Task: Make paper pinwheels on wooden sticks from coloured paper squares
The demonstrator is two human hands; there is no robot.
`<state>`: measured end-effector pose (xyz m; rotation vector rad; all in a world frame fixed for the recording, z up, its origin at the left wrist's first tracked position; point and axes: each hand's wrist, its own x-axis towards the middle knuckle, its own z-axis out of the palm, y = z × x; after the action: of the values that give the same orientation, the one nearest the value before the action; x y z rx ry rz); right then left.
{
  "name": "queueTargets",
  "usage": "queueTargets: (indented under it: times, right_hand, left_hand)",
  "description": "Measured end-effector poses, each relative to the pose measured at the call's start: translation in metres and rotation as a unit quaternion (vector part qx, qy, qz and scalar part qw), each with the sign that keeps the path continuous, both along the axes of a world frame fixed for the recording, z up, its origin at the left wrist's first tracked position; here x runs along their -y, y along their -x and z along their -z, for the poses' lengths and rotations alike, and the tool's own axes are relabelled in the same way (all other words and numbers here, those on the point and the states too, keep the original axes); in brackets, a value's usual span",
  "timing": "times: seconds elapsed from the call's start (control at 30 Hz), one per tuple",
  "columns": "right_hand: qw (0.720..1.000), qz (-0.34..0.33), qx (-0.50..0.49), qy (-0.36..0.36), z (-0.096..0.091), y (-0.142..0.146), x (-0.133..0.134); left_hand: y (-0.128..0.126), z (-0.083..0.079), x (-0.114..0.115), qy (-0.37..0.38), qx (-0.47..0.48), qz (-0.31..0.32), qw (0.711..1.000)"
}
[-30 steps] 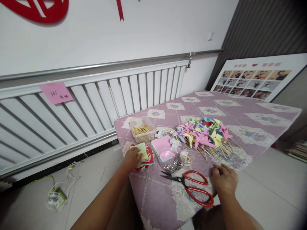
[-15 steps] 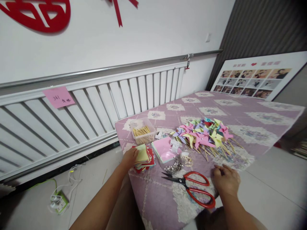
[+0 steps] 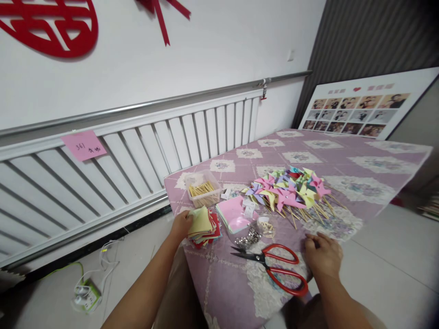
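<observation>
My left hand is closed at the left edge of an uneven stack of coloured paper squares, pale yellow on top with red edges below. Its fingertips are partly hidden against the paper. At the table's near right edge rests my right hand, fingers loosely bent, thumb apart, nothing seen in it. Red-handled scissors lie with blades parted between my hands. Beyond them are a heap of small metal fasteners, some small pale pieces and a second stack of squares, pink on top.
A clear plastic box of thin wooden sticks stands at the table's left. Many finished paper pinwheels on sticks are piled right of centre. The patterned tablecloth reaches the near edge. A white radiator runs along the wall.
My left hand has slid left from the top of the yellow-topped stack to its left edge. My right hand stays in place. The view has tilted slightly.
</observation>
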<state>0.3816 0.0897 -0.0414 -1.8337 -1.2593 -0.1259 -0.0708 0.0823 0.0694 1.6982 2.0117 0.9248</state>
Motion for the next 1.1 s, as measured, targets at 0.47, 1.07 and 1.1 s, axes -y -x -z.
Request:
queueTargets:
  times: [0.47,1.07,1.1]
  right_hand:
    - [0.998,-0.045,-0.029,0.011,-0.004,0.000,0.003]
    - [0.990,-0.116,-0.046,-0.059,-0.030,0.093,0.138]
    - [0.986,-0.150,-0.036,-0.058,-0.033,0.104,0.144]
  left_hand:
    - [-0.049,-0.009,0.068,-0.291,0.066,0.032,0.954]
    - [-0.046,0.064,0.125,-0.065,0.054,0.152,0.985]
    - [-0.046,0.060,0.122,-0.053,0.046,0.146,0.987]
